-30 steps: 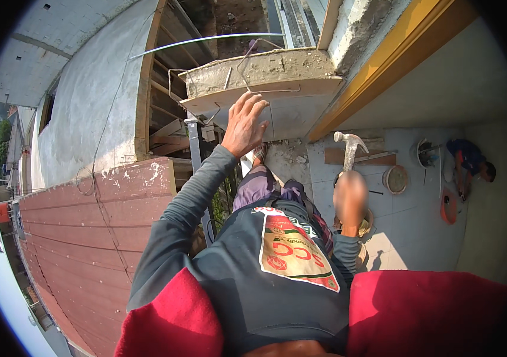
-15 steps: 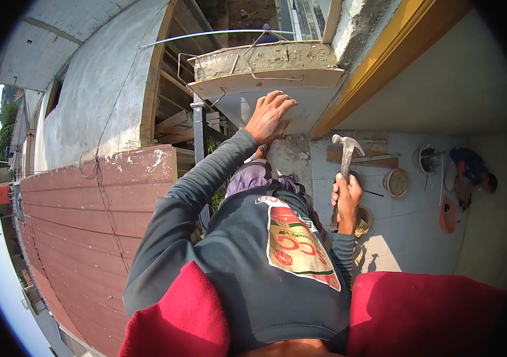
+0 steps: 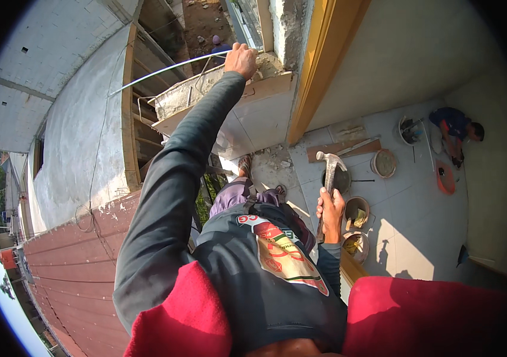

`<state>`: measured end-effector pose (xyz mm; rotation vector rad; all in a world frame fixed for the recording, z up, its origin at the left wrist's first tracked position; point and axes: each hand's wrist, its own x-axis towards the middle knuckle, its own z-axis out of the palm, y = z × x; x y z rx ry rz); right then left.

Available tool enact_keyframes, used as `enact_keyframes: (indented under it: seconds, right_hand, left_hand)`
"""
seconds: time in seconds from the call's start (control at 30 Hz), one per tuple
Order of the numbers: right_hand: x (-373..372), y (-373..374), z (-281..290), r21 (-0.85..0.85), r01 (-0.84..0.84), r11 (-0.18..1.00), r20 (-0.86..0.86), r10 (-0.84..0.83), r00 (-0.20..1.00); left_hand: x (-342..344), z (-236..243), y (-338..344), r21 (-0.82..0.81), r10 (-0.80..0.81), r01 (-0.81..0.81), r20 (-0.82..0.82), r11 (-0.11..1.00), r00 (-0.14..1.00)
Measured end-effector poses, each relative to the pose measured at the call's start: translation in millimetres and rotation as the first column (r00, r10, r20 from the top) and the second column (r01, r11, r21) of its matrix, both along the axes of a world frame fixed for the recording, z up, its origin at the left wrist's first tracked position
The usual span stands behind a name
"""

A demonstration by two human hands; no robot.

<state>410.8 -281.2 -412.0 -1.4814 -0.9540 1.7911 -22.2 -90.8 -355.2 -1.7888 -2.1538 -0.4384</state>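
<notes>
The left hand (image 3: 241, 60) is at the right end of the concrete ledge (image 3: 173, 100), over a pale rod (image 3: 164, 70); whether its grip is closed on that rod, I cannot tell. Nearer the body and right of the ledge, the right hand (image 3: 330, 209) has its grip clamped around the handle of a hammer (image 3: 329, 169).

Building site: rough concrete ledge (image 3: 173, 100), buckets (image 3: 383, 163)

Hands (image 3: 241, 60) apart, left arm (image 3: 177, 163) outstretched
</notes>
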Motion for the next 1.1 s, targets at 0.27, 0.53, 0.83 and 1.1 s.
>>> enact_keyframes:
  seconds: [0.27,0.53,0.83,1.1]
  right_hand:
    - [22,-8,2,-0.055,0.135,0.989,0.029,-0.133,0.991]
    - [28,0,-5,-0.049,0.136,0.989,0.049,-0.134,0.990]
    - [10,20,-2,-0.045,0.037,0.998,0.025,-0.036,0.999]
    - [4,23,-6,-0.034,-0.057,0.998,0.029,0.058,0.998]
  left_hand:
    - [0,-3,30,-0.177,0.104,-0.106,-0.021,0.979,0.994]
    - [5,4,2,-0.137,0.129,-0.137,-0.064,0.981,0.990]
    - [61,-13,-16,0.049,-0.218,0.213,0.143,0.976,0.966]
    - [54,-24,-6,0.075,-0.177,0.165,0.191,0.983,0.966]
